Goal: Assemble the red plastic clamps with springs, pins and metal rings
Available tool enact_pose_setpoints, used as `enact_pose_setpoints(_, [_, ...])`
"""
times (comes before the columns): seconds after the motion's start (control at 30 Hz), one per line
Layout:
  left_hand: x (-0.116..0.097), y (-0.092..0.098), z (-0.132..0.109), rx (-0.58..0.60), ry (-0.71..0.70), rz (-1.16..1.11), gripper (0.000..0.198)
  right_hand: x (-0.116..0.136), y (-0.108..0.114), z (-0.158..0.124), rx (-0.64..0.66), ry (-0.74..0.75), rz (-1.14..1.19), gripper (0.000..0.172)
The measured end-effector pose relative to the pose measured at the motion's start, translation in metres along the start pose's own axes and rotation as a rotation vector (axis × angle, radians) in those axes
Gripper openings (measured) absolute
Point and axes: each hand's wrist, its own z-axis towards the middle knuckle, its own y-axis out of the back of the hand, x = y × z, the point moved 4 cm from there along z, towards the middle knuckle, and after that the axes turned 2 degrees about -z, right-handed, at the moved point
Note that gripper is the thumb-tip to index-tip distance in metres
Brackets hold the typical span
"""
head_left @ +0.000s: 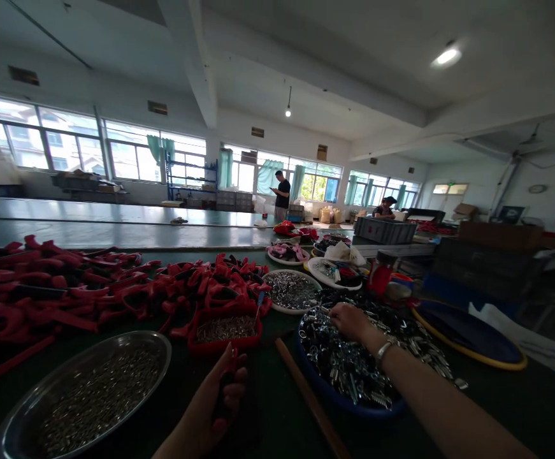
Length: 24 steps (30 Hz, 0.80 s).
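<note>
My left hand (215, 398) is at the bottom centre, its fingers curled around a red-and-black handled object (227, 389) that is partly hidden by the fingers. My right hand (348, 322) rests on a heap of small metal clips and springs (348, 363) in a blue basin (334, 398). Whether those fingers hold a piece is hard to tell. A thin silver bracelet (385, 352) circles my right wrist. Red plastic parts (115, 287) lie in a large pile on the left. Nearby are a steel oval tray (136, 341) of small rings and a red tray (224, 349) of metal rings.
A white plate of metal rings (289, 310) and a wooden stick (310, 401) lie near my hands. A round blue tray with a yellow rim (468, 335) sits on the right. Further off, one person stands (281, 194) and another sits (385, 208) behind a grey crate (385, 229).
</note>
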Motion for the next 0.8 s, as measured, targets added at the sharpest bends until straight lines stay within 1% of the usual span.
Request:
enact_pose_setpoints(0.1, [0.002,0.006,0.000,0.019,0.012,0.039,0.037,0.007,-0.003,-0.003,-0.036,0.008,-0.028,0.011])
enact_pose_setpoints(0.2, [0.004,0.005,0.000,0.033,0.035,0.056,0.040,0.034,-0.006,-0.013,-0.051,0.060,0.008,0.011])
enact_pose_setpoints(0.3, [0.005,0.002,0.002,0.033,0.051,0.089,0.043,0.079,-0.010,-0.025,-0.039,0.143,0.098,0.008])
enact_pose_setpoints(0.33, [0.005,0.002,0.002,0.031,0.050,0.103,0.043,0.097,-0.011,-0.030,-0.042,0.180,0.142,0.010])
enact_pose_setpoints(0.37, [0.005,0.002,0.003,0.033,0.046,0.118,0.042,0.115,-0.012,-0.034,-0.044,0.226,0.191,0.016])
enact_pose_setpoints(0.43, [0.006,0.002,0.005,0.045,0.029,0.142,0.040,0.149,-0.015,-0.040,-0.037,0.319,0.279,0.036])
enact_pose_setpoints(0.47, [0.006,0.003,0.005,0.051,0.020,0.152,0.039,0.164,-0.017,-0.042,-0.030,0.378,0.308,0.042])
enact_pose_setpoints(0.5, [0.007,0.004,0.006,0.045,0.021,0.163,0.038,0.177,-0.019,-0.044,-0.025,0.437,0.311,0.042])
enact_pose_setpoints(0.53, [0.007,0.006,0.006,0.027,0.031,0.178,0.039,0.186,-0.022,-0.045,-0.019,0.478,0.300,0.038])
enact_pose_setpoints(0.6, [0.010,0.010,0.008,-0.019,0.059,0.216,0.039,0.195,-0.027,-0.045,-0.013,0.515,0.253,0.026])
enact_pose_setpoints(0.67, [0.011,0.011,0.008,-0.035,0.066,0.246,0.038,0.195,-0.031,-0.042,-0.010,0.503,0.215,0.020])
enact_pose_setpoints(0.73, [0.011,0.009,0.009,-0.026,0.039,0.252,0.036,0.192,-0.034,-0.039,-0.018,0.489,0.187,0.019])
enact_pose_setpoints(0.8, [0.012,0.008,0.008,-0.030,0.015,0.249,0.034,0.190,-0.037,-0.036,-0.024,0.482,0.165,0.023])
